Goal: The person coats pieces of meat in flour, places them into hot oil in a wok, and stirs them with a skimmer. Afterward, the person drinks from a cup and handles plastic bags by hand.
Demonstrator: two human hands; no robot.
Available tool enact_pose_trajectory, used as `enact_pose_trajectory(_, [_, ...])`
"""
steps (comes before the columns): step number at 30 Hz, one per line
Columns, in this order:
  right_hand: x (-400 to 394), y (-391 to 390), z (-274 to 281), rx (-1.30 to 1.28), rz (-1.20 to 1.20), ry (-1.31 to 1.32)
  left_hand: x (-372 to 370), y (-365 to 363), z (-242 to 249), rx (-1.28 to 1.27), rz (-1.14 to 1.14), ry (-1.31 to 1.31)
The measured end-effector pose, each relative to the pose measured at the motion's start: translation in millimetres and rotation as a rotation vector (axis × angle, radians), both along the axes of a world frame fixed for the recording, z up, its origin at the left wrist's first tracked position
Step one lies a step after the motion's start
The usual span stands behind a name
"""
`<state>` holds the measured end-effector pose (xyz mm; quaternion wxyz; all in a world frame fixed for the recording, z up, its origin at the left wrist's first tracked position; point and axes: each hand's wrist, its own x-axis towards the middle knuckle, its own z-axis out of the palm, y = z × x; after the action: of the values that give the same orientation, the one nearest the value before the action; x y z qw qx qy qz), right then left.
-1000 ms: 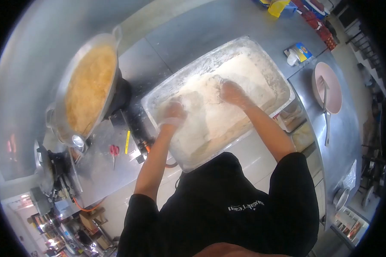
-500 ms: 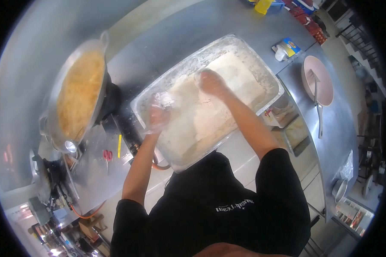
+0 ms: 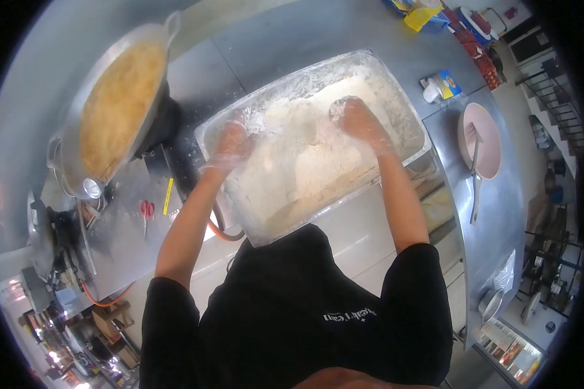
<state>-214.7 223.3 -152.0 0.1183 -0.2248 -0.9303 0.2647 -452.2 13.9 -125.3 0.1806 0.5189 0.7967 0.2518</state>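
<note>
A large rectangular tub (image 3: 405, 107) with a bed of white flour-like powder (image 3: 324, 155) lies in front of me. My left hand (image 3: 232, 144), in a clear plastic glove, is over the tub's left end. Its fingers are curled and coated white. My right hand (image 3: 363, 126), also in a clear glove, is at the right part of the powder, fingers closed and caked with white. What lies inside either hand's fingers is hidden by the coating.
A big wok (image 3: 120, 107) of bubbling yellowish oil stands left of the tub. Red-handled scissors (image 3: 147, 209) and a yellow strip (image 3: 169, 196) lie nearer me. To the right are a pink pan (image 3: 483, 152) with a spatula (image 3: 475, 146) and a blue-yellow box (image 3: 446, 84).
My right hand has moved rightward over the powder, and my left hand slightly up and left toward the tub's left end. The hands are farther apart. The view has shifted a little.
</note>
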Motion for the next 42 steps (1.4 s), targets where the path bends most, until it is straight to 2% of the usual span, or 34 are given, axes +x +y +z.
enact_pose_trajectory(2, [1.5, -4.0, 8.0, 0.131, -0.189, -0.241, 1.1, -0.8, 3.1, -0.148, 0.018, -0.072])
enact_pose_trajectory(4, [3.1, -3.2, -6.5, 0.012, -0.304, -0.310, 0.9, -0.6, -1.0, -0.264, -0.016, -0.042])
enact_pose_trajectory(5, [4.0, -0.6, -14.2, -0.048, -0.361, -0.343, 5.1, -4.1, -4.6, -0.184, -0.030, 0.028])
enact_pose_trajectory(7, [5.5, -6.6, 3.0, -0.115, -0.298, -0.249, 12.7, -10.9, -17.2, -0.019, -0.055, 0.175])
enact_pose_trajectory(10, [9.6, -7.8, -9.4, -0.106, -0.263, -0.176, -1.1, -14.3, -48.6, 0.205, -0.123, -0.232])
enact_pose_trajectory(11, [11.1, -6.3, -17.2, -0.079, -0.261, -0.161, -3.0, -17.8, -56.1, 0.187, -0.082, -0.346])
enact_pose_trajectory(13, [8.8, -11.2, -23.4, -0.028, -0.290, -0.330, 7.5, -22.6, -21.8, 0.153, 0.001, -0.576])
enact_pose_trajectory(16, [8.4, -20.4, -52.8, 0.092, -0.341, -0.461, 19.9, -20.7, 2.8, 0.112, 0.052, -0.359])
enact_pose_trajectory(17, [9.6, -21.8, -66.4, 0.139, -0.362, -0.484, 14.7, -24.3, -16.6, 0.147, 0.078, -0.371])
enact_pose_trajectory(18, [9.9, -23.0, -73.7, 0.235, -0.355, -0.397, 5.9, -30.0, -51.0, 0.184, 0.101, -0.382])
enact_pose_trajectory(20, [15.6, -24.8, -80.9, 0.422, -0.353, -0.226, 3.0, -28.5, -66.6, 0.307, 0.062, -0.454])
enact_pose_trajectory(22, [15.6, -21.6, -62.9, 0.266, -0.445, -0.161, 8.5, -22.4, -56.0, 0.490, -0.045, -0.572])
enact_pose_trajectory(24, [6.7, -18.9, -23.8, 0.184, -0.483, -0.169, 3.4, -16.7, -64.0, 0.550, 0.007, -0.764])
enact_pose_trajectory(26, [-3.7, -29.8, 18.5, 0.154, -0.485, -0.259, -0.5, -15.4, -58.6, 0.450, 0.095, -0.616])
enact_pose_trajectory(28, [2.5, -1.7, -50.6, 0.065, -0.398, -0.232, 8.6, -9.6, -22.7, 0.188, 0.197, -0.131])
enact_pose_trajectory(29, [3.3, 12.1, -71.4, 0.030, -0.359, -0.215, 11.2, -7.3, -6.5, 0.195, 0.170, -0.185])
enact_pose_trajectory(31, [-0.8, 0.1, -52.1, 0.163, -0.375, -0.204, 12.0, -7.4, 15.4, 0.211, 0.127, -0.294])
enact_pose_trajectory(32, [-5.3, -4.0, -41.3, 0.228, -0.373, -0.202, 8.1, -7.6, 9.2, 0.251, 0.123, -0.290])
enact_pose_trajectory(34, [8.4, 17.3, -29.4, 0.008, -0.281, -0.190, 6.1, -11.9, 1.7, 0.320, 0.121, -0.282])
enact_pose_trajectory(35, [12.3, 29.0, -24.6, -0.101, -0.238, -0.176, 3.6, -13.1, 9.5, 0.147, 0.189, -0.298])
enact_pose_trajectory(37, [11.0, 17.9, 2.7, 0.124, -0.453, -0.207, 7.2, -13.0, 76.9, -0.189, 0.301, -0.301])
enact_pose_trajectory(38, [12.1, 13.1, 22.4, 0.243, -0.571, -0.216, 8.0, -12.5, 76.8, -0.074, 0.230, -0.238])
enact_pose_trajectory(40, [16.3, 12.8, 58.1, 0.242, -0.420, -0.180, 8.3, -8.7, 55.4, 0.154, 0.094, -0.124])
enact_pose_trajectory(41, [17.9, 8.9, 74.1, 0.230, -0.339, -0.178, 3.3, -6.7, 45.1, 0.075, 0.043, -0.093])
enact_pose_trajectory(42, [7.1, -1.1, 108.2, 0.260, -0.295, -0.325, 1.8, -7.3, 52.4, 0.132, 0.042, -0.158])
